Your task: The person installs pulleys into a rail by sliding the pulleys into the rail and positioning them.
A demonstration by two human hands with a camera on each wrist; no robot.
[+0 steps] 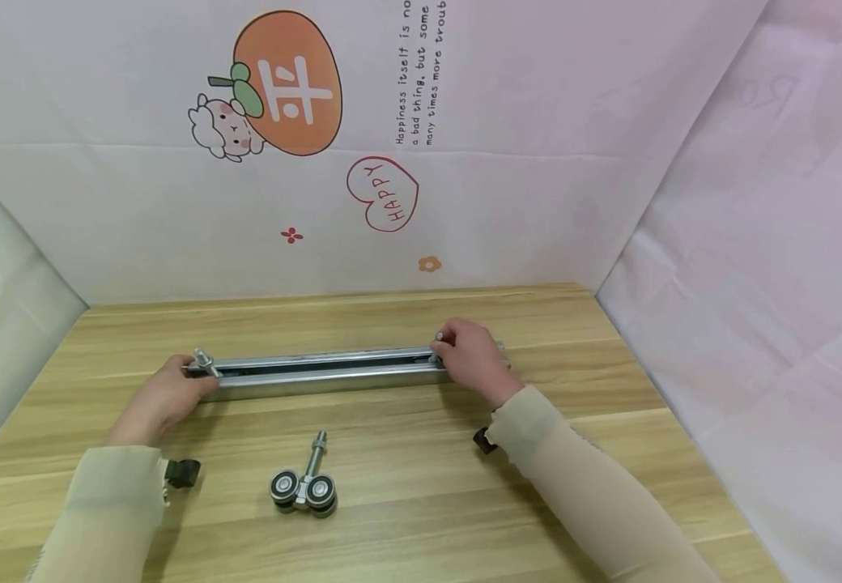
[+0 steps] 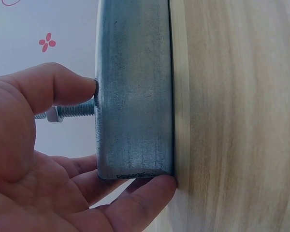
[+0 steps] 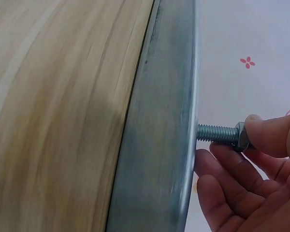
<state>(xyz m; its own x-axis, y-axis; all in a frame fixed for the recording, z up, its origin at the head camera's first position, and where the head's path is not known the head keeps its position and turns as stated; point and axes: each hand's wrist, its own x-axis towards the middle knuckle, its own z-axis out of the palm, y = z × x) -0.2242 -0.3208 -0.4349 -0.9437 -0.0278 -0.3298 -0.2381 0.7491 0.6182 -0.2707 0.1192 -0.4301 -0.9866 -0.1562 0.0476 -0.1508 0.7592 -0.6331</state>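
Observation:
A galvanized metal rail [image 1: 333, 387] with a slot along its top lies across the wooden table. My left hand [image 1: 173, 393] grips the rail's left end, its thumb on the upper edge and fingers against the end face in the left wrist view. Beside that thumb, a threaded bolt [image 1: 205, 363] with a nut sticks up from the slot. Toward the right end, my right hand [image 1: 470, 356] pinches another threaded bolt [image 3: 217, 135] by its nut. What these bolts join to inside the rail is hidden. A loose roller trolley [image 1: 304, 491] with black-and-silver wheels and a bolt lies in front.
The wooden table [image 1: 406, 518] meets a printed white cloth backdrop [image 1: 508, 219] behind the rail. White cloth also stands along the right side [image 1: 771, 267] and the left side [image 1: 6, 267]. Each wrist carries a small black camera mount [image 1: 183, 473].

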